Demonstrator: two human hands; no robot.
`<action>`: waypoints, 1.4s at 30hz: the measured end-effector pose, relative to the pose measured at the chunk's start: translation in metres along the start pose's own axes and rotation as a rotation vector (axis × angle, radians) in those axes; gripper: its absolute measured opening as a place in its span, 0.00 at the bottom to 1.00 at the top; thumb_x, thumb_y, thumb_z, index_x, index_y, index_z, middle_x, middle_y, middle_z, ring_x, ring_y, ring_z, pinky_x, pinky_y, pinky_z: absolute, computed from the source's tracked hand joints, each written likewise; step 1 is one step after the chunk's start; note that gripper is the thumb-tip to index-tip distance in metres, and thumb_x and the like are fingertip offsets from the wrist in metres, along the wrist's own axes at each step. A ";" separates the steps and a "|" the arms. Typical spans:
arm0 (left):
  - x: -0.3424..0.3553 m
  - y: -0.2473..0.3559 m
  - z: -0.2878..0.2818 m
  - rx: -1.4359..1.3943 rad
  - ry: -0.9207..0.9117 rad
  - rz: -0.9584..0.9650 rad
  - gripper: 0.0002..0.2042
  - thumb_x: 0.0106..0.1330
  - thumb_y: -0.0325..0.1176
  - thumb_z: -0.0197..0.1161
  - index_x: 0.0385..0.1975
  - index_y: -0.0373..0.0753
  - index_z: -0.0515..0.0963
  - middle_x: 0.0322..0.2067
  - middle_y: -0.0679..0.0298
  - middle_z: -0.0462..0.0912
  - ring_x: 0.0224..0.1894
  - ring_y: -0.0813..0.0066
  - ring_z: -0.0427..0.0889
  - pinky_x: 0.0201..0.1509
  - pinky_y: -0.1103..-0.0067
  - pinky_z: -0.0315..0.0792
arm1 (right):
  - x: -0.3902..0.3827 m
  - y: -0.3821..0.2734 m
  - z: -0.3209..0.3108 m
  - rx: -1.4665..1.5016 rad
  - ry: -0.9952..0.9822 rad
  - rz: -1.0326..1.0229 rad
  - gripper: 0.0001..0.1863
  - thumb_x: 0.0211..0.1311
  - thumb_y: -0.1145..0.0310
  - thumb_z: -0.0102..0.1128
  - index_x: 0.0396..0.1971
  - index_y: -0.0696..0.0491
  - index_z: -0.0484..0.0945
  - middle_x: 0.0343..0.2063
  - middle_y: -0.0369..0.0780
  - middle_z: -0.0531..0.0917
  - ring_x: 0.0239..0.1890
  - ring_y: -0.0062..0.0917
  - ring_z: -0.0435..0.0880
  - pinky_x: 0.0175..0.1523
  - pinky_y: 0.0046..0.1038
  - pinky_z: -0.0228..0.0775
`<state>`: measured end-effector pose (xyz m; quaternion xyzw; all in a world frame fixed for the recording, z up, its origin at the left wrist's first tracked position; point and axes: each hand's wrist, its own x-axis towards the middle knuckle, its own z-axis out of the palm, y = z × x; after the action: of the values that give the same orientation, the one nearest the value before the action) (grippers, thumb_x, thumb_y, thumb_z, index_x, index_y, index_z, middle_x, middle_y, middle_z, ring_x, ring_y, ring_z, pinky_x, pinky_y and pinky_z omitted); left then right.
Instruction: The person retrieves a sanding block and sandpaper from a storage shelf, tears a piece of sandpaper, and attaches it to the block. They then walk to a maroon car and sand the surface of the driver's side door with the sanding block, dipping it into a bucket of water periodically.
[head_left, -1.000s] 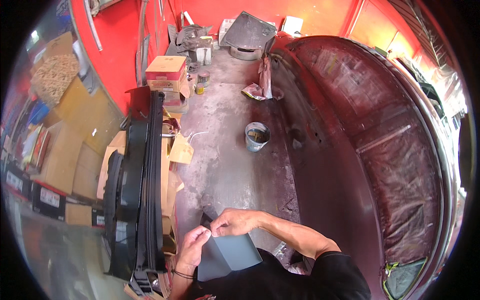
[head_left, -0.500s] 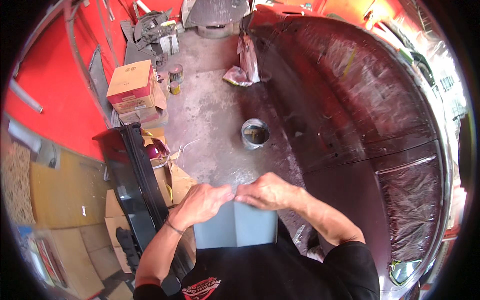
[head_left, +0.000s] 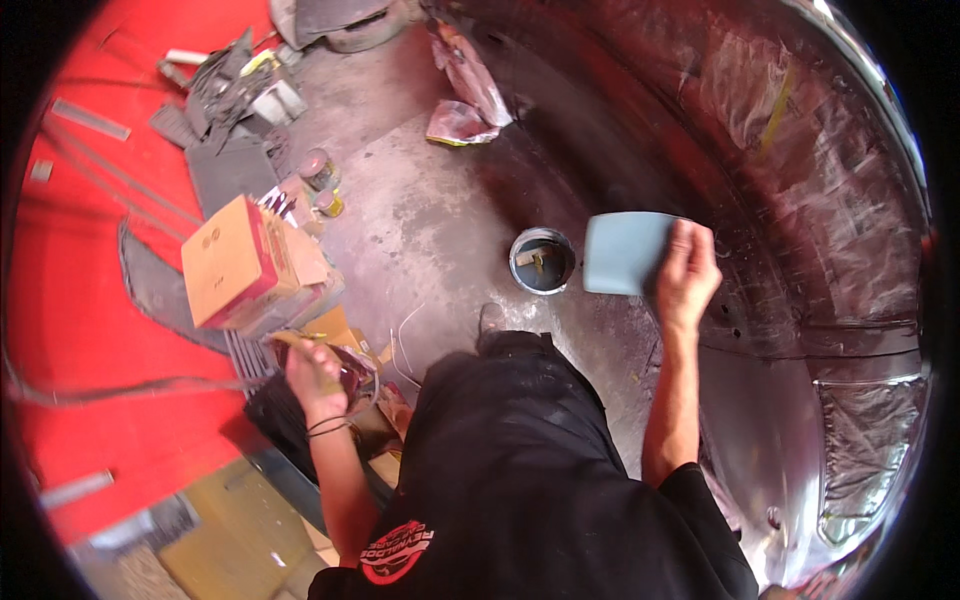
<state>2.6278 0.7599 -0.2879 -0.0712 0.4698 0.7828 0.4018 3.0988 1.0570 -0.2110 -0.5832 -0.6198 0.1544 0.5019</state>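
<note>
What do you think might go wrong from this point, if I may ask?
The bucket stands open on the floor near the person's foot, so a careless step might knock it. The right hand grips the blue-grey sheet at one side only, so it could slip or bend. A thin pale strand lies near that foot and might catch it.

We hold a plain blue-grey, roughly rectangular sheet (head_left: 625, 253) by one edge in our right hand (head_left: 688, 268); it juts out leftward, well apart from our left hand (head_left: 318, 382).
</note>
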 end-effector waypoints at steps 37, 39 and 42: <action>0.524 -0.079 0.365 2.016 -1.315 0.263 0.16 0.75 0.38 0.62 0.55 0.33 0.77 0.45 0.46 0.89 0.49 0.48 0.90 0.58 0.61 0.81 | -0.207 0.159 0.332 0.158 0.192 1.694 0.14 0.73 0.62 0.61 0.31 0.57 0.82 0.24 0.43 0.85 0.19 0.30 0.84 0.21 0.35 0.78; 0.489 -0.107 0.428 1.825 -1.317 0.363 0.16 0.74 0.34 0.64 0.56 0.33 0.77 0.46 0.49 0.90 0.48 0.54 0.90 0.57 0.64 0.82 | -0.122 0.127 0.307 0.290 0.348 1.595 0.09 0.73 0.66 0.61 0.35 0.56 0.82 0.25 0.40 0.86 0.20 0.27 0.85 0.22 0.33 0.79; 0.430 -0.153 0.514 1.515 -1.485 0.357 0.16 0.74 0.31 0.64 0.58 0.33 0.78 0.47 0.52 0.90 0.49 0.61 0.90 0.57 0.68 0.82 | -0.024 0.122 0.215 -0.067 0.572 0.973 0.08 0.75 0.67 0.60 0.44 0.56 0.82 0.25 0.36 0.87 0.22 0.21 0.86 0.29 0.28 0.79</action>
<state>2.5842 1.4456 -0.3199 0.7591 0.4748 0.1826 0.4062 2.9913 1.1536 -0.4132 -0.8359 -0.1232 0.1840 0.5022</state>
